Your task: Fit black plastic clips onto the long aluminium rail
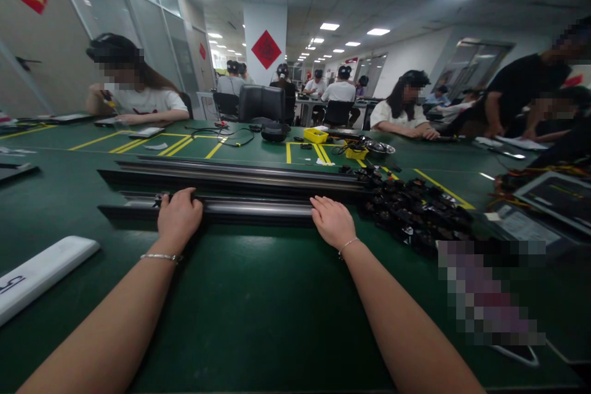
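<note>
A long black metal channel [258,209] with a shiny grey inner face lies crosswise on the green table in front of me. My left hand [179,218] is closed near its left part, fingers curled over a small black part [197,207] that sits in the channel and is mostly hidden by the hand. My right hand [333,221] rests on the channel's right end, fingers stretched out and lying on it. Just behind lies a second long black channel [240,177], parallel to the first. Right of my right hand spreads a heap of small black parts [410,206].
A white flat bar [46,271] lies at the left. Yellow trays [316,135], a metal bowl [381,148] and cables [237,138] are at the back. A grey box with wires [554,197] stands at the right. Several people sit around, one stands at the right.
</note>
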### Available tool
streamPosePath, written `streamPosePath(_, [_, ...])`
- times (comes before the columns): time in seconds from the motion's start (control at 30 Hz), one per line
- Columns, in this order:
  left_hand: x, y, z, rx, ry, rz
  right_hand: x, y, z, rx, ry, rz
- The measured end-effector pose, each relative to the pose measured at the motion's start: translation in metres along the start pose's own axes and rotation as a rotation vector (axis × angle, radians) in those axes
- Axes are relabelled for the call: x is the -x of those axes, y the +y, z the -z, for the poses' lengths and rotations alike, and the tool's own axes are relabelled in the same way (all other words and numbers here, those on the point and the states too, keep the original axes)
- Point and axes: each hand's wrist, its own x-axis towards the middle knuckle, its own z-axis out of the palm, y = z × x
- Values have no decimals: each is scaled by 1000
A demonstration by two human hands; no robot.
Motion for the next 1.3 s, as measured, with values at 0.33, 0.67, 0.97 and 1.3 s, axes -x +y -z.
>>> streamPosePath(0.33, [2,4,8,53,-27,111,0,1,2,-17,-51,1])
streamPosePath(0.67, [3,6,10,55,-69,133,0,1,3,-14,-57,7])
streamPosePath(0.97, [3,8,13,61,-101,154,0,0,5,-15,-67,4])
streamPosePath(1.3, [4,10,12,80,-94,145,-1,2,2,3,-56,11])
